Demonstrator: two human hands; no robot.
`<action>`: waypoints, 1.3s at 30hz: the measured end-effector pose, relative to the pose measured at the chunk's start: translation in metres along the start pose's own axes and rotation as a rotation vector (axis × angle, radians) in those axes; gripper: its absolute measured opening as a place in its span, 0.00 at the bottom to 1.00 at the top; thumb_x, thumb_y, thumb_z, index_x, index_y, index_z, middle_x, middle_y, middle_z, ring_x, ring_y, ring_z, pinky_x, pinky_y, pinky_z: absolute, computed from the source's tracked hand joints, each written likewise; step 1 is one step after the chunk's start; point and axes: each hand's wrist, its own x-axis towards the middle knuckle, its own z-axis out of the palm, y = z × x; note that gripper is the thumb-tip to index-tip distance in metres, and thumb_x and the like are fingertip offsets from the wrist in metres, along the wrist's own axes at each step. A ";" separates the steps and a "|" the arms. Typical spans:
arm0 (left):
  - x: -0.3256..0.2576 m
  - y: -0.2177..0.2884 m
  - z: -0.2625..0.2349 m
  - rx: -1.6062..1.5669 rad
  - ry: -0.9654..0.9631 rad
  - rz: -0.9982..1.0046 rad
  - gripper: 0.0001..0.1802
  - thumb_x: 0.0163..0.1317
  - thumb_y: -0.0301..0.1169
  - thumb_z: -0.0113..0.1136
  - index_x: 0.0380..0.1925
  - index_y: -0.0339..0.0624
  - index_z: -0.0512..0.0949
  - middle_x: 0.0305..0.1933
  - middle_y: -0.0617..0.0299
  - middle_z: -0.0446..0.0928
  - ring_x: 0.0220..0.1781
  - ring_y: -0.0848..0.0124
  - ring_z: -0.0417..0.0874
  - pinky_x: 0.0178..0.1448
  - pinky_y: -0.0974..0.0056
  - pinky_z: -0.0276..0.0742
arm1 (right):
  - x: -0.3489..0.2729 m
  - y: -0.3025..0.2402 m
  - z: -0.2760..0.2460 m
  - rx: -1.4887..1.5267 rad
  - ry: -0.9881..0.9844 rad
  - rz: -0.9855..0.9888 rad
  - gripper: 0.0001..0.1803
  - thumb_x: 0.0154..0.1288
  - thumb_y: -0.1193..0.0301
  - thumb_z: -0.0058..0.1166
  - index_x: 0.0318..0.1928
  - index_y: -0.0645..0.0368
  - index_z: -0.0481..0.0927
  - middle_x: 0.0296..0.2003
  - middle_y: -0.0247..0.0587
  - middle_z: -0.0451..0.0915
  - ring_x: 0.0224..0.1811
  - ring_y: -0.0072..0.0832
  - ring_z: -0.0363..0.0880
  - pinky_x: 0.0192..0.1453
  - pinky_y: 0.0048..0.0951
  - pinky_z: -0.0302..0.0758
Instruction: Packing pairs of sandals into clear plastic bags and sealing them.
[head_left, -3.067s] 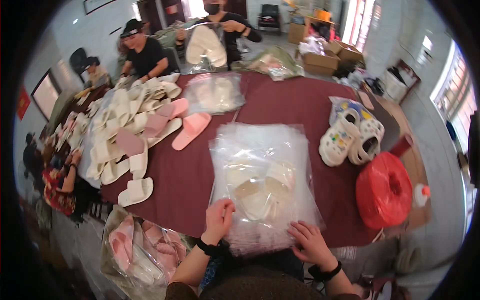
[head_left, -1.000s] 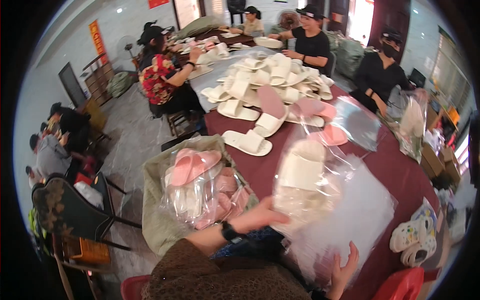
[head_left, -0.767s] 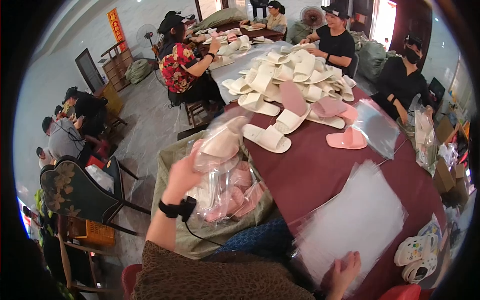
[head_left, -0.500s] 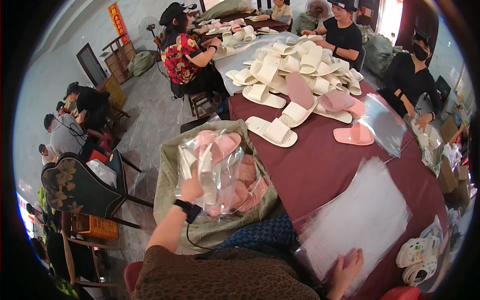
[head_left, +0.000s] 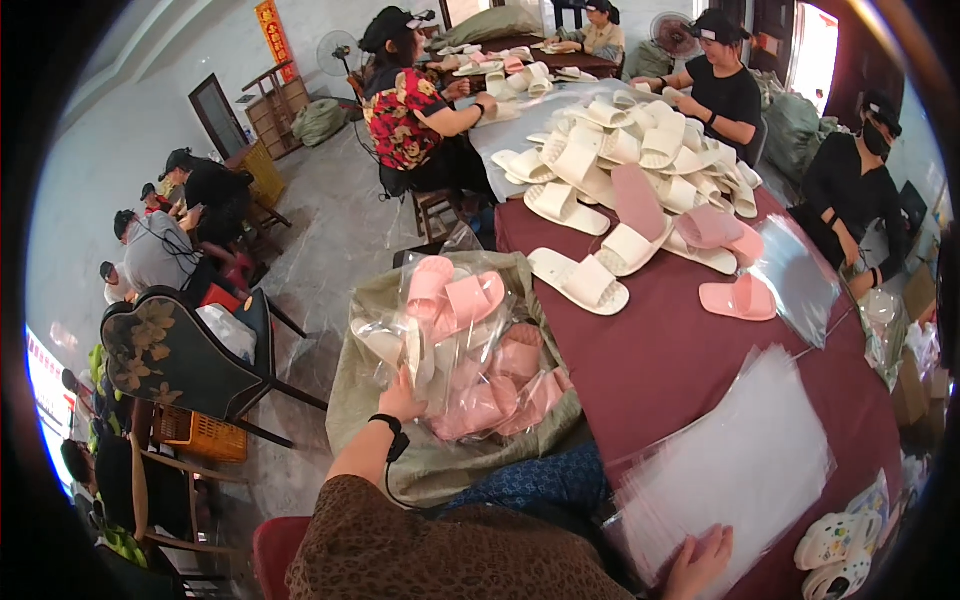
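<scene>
Item: my left hand, fingers curled round the edge of a clear bag of cream slippers, set on the pink bagged slippers in the olive sack, just left of the maroon table. Item: my right hand, fingers spread flat, gripping nothing, on the stack of clear bags at the table's near edge. Item: loose cream slippers, far end.

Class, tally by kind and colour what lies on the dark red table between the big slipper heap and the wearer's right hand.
Cream slipper lying alone: 1
Pink slipper lying alone: 1
Loose clear bag: 1
Stack of clear bags under the right hand: 1
Total: 4
</scene>
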 end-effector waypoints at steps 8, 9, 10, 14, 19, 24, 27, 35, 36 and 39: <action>0.014 -0.024 -0.053 0.235 -0.310 0.083 0.33 0.45 0.53 0.68 0.50 0.46 0.82 0.45 0.52 0.84 0.53 0.56 0.84 0.55 0.53 0.79 | 0.005 -0.011 -0.005 0.001 0.023 -0.022 0.29 0.67 0.61 0.57 0.62 0.67 0.72 0.60 0.69 0.70 0.61 0.61 0.69 0.66 0.51 0.66; 0.008 0.031 -0.083 0.174 -0.248 0.073 0.30 0.46 0.53 0.68 0.46 0.47 0.84 0.45 0.51 0.84 0.51 0.53 0.83 0.57 0.54 0.77 | -0.001 -0.008 -0.005 -0.040 0.042 0.008 0.28 0.67 0.61 0.57 0.61 0.67 0.73 0.59 0.69 0.70 0.61 0.61 0.69 0.66 0.51 0.67; 0.013 0.028 -0.093 0.171 -0.233 0.059 0.30 0.46 0.53 0.68 0.46 0.47 0.84 0.45 0.51 0.84 0.51 0.53 0.83 0.57 0.54 0.77 | -0.001 -0.008 -0.004 -0.037 0.050 -0.006 0.28 0.67 0.62 0.57 0.61 0.68 0.73 0.59 0.69 0.70 0.61 0.61 0.69 0.66 0.51 0.67; 0.040 0.013 -0.097 -0.113 0.313 0.299 0.24 0.48 0.52 0.69 0.43 0.53 0.87 0.48 0.49 0.78 0.55 0.50 0.73 0.63 0.52 0.70 | 0.001 -0.013 -0.007 -0.024 0.065 -0.047 0.27 0.66 0.62 0.57 0.60 0.68 0.73 0.59 0.69 0.71 0.60 0.61 0.69 0.66 0.51 0.68; 0.075 0.006 -0.078 -0.362 0.352 0.281 0.26 0.53 0.52 0.70 0.47 0.50 0.84 0.50 0.53 0.71 0.55 0.55 0.67 0.63 0.54 0.66 | 0.001 -0.021 -0.012 -0.047 0.044 -0.027 0.27 0.66 0.63 0.57 0.60 0.68 0.73 0.59 0.69 0.71 0.60 0.61 0.70 0.65 0.51 0.68; 0.096 -0.014 -0.073 -1.529 0.286 -0.045 0.46 0.56 0.58 0.67 0.66 0.39 0.65 0.63 0.53 0.67 0.60 0.55 0.69 0.67 0.53 0.65 | -0.002 -0.026 -0.012 -0.082 0.057 -0.018 0.26 0.66 0.64 0.57 0.59 0.68 0.74 0.58 0.69 0.71 0.60 0.61 0.70 0.65 0.51 0.68; 0.084 -0.054 -0.047 -0.714 0.327 -0.528 0.59 0.48 0.63 0.71 0.70 0.35 0.59 0.70 0.50 0.65 0.70 0.53 0.67 0.70 0.51 0.65 | 0.003 -0.022 -0.008 -0.045 0.040 -0.034 0.26 0.65 0.64 0.57 0.59 0.68 0.74 0.58 0.69 0.71 0.60 0.61 0.70 0.65 0.51 0.68; 0.054 -0.037 -0.067 -0.820 -0.257 -0.549 0.69 0.40 0.81 0.57 0.70 0.34 0.62 0.70 0.46 0.66 0.68 0.54 0.70 0.68 0.54 0.65 | 0.002 -0.035 -0.010 -0.084 0.028 0.009 0.25 0.65 0.64 0.57 0.57 0.69 0.75 0.58 0.70 0.72 0.60 0.60 0.71 0.65 0.51 0.69; 0.048 -0.036 -0.070 -0.809 -0.269 -0.530 0.69 0.40 0.82 0.55 0.70 0.35 0.63 0.71 0.45 0.65 0.68 0.53 0.70 0.67 0.54 0.65 | 0.000 -0.030 -0.006 -0.085 0.037 -0.007 0.25 0.66 0.64 0.57 0.57 0.69 0.76 0.58 0.69 0.72 0.60 0.60 0.71 0.65 0.51 0.69; 0.023 -0.037 -0.094 -0.704 -0.333 -0.525 0.65 0.43 0.78 0.59 0.71 0.42 0.63 0.70 0.47 0.66 0.67 0.53 0.70 0.66 0.52 0.66 | -0.003 -0.029 -0.010 -0.087 0.037 -0.006 0.25 0.66 0.64 0.56 0.57 0.69 0.76 0.58 0.68 0.72 0.60 0.59 0.71 0.65 0.50 0.69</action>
